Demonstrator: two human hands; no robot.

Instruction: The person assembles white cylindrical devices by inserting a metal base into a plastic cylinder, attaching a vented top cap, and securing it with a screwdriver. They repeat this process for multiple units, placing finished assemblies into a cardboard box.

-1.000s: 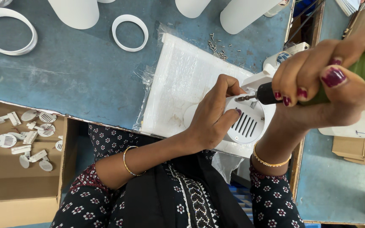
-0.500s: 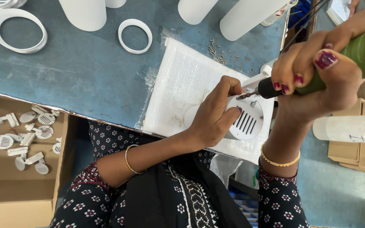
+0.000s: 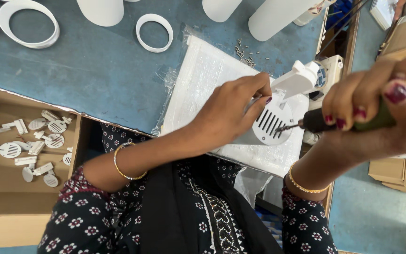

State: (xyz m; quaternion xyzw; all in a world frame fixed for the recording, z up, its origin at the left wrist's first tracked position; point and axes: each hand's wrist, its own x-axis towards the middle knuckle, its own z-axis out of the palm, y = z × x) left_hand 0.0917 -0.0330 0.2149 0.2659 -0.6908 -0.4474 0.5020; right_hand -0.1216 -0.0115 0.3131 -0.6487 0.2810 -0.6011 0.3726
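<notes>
My left hand (image 3: 231,115) grips a white plastic part with a round slotted grille (image 3: 271,124), holding it down on a white foam pad (image 3: 203,80) wrapped in clear film. My right hand (image 3: 377,113) is closed around a green powered screwdriver (image 3: 377,120) whose dark bit touches the right edge of the grille. A white bracket (image 3: 299,80) of the part sticks up just above the grille. Small screws (image 3: 245,51) lie scattered at the pad's top edge.
The pad lies on a blue table (image 3: 95,80). White rings (image 3: 154,33) (image 3: 27,23) and white cylinders (image 3: 102,10) (image 3: 278,19) stand at the back. A cardboard box (image 3: 5,188) at left holds several small white grilles and clips (image 3: 34,146). More cartons (image 3: 400,174) sit at right.
The view has drawn closer. My right hand has lowered the screwdriver so its bit now meets the grille's right edge. My left hand keeps its hold on the part.
</notes>
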